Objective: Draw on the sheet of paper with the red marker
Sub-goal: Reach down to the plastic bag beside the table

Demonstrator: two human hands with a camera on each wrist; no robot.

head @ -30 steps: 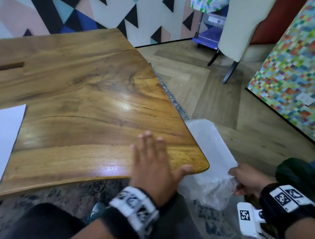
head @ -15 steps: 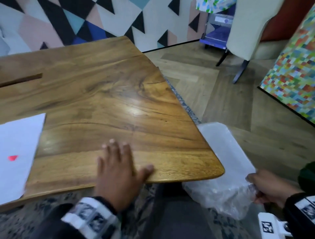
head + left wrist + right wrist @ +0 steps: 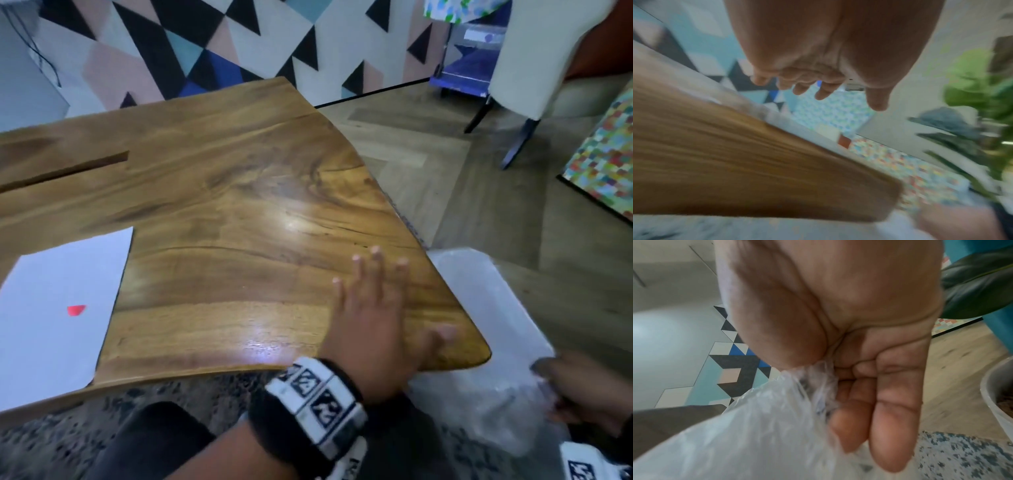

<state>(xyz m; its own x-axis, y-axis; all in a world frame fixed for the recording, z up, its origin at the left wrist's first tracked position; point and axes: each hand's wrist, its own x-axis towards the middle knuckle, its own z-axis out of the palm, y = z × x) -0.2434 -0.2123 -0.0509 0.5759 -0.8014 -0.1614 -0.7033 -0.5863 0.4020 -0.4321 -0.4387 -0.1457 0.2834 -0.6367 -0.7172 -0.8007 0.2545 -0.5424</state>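
A white sheet of paper (image 3: 58,308) lies at the left of the wooden table (image 3: 222,212), with a small red mark (image 3: 76,310) on it. No red marker shows in any view. My left hand (image 3: 380,308) hovers flat over the table's near right corner, fingers (image 3: 824,92) straight and spread, holding nothing. My right hand (image 3: 582,390) is low beside the table's right edge and grips the bunched top of a clear plastic bag (image 3: 486,342); in the right wrist view the bag (image 3: 756,426) is pinched between thumb and fingers (image 3: 892,426).
A white chair (image 3: 534,58) with dark legs stands on the wooden floor at the back right. A multicoloured panel (image 3: 606,154) leans at the right. A speckled rug (image 3: 85,431) lies under the table. A plant pot (image 3: 996,395) sits close to my right hand.
My left hand has swung back right, toward the table's near right corner. The view has shifted so more of the paper shows. My right hand still grips the bag.
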